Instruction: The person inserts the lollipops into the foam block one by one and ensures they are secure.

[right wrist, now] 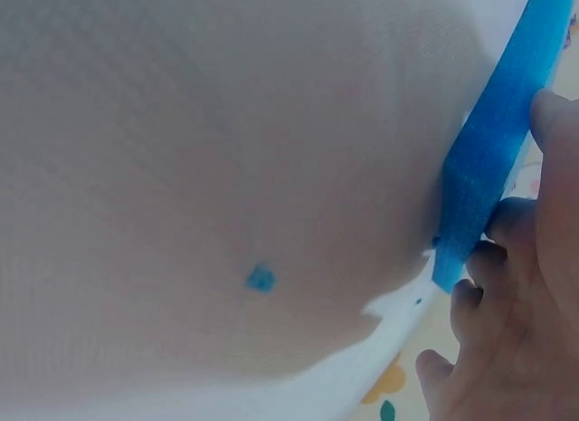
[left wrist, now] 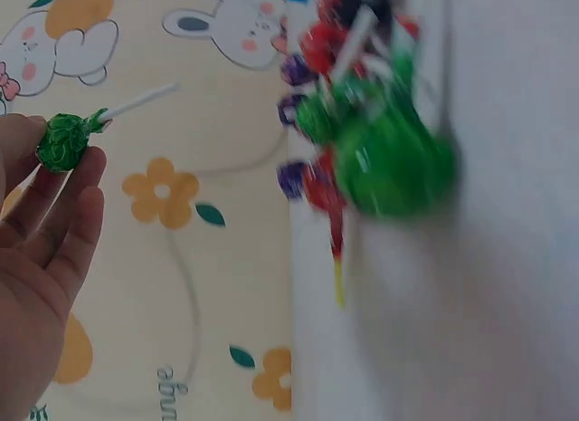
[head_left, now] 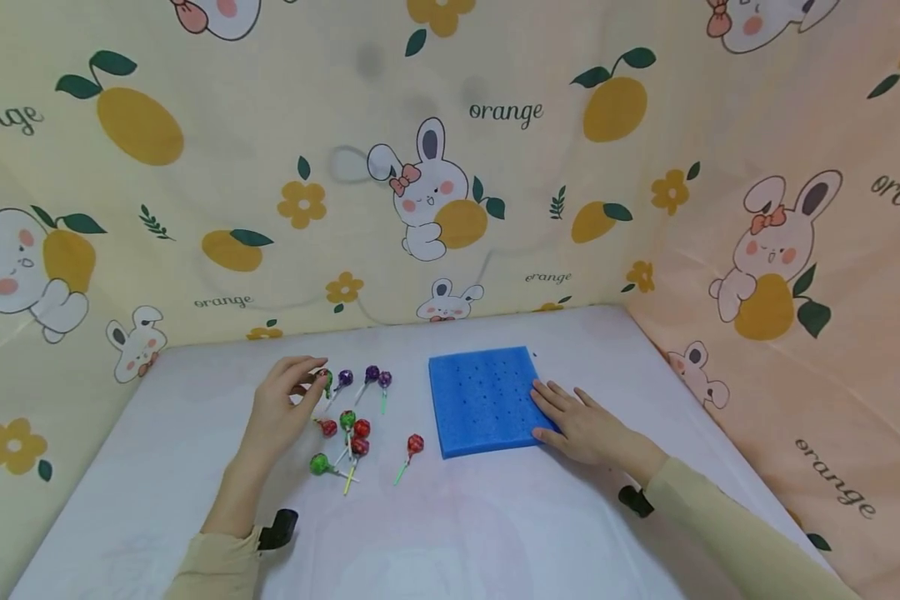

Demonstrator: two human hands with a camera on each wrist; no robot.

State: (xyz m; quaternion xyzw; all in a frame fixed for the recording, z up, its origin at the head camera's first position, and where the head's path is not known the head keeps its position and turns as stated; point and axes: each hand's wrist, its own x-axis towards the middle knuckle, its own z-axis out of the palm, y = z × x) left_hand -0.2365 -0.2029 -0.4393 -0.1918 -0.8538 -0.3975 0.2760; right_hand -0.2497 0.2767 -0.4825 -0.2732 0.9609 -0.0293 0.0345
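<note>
A green-wrapped lollipop [left wrist: 63, 142] is pinched by its round head between the thumb and fingers of my left hand [head_left: 279, 410]; in the left wrist view its white stick points away from the hand. Beside and below that hand lie several more lollipops, among them a green one [head_left: 319, 464], a red one [head_left: 329, 427] and a purple one [head_left: 372, 373]. My right hand [head_left: 587, 425] rests with outstretched fingers on the right edge of a blue foam block [head_left: 457, 421]. Small dark holes dot the block's top. In the right wrist view, fingers touch the foam's side [right wrist: 493, 140].
A red lollipop [head_left: 416, 443] with a green stick lies apart, just left of the foam. White cloth covers the table [head_left: 495, 525]. Printed fabric walls [head_left: 307, 108] stand behind and at both sides. A small blue scrap [right wrist: 261, 278] lies on the cloth.
</note>
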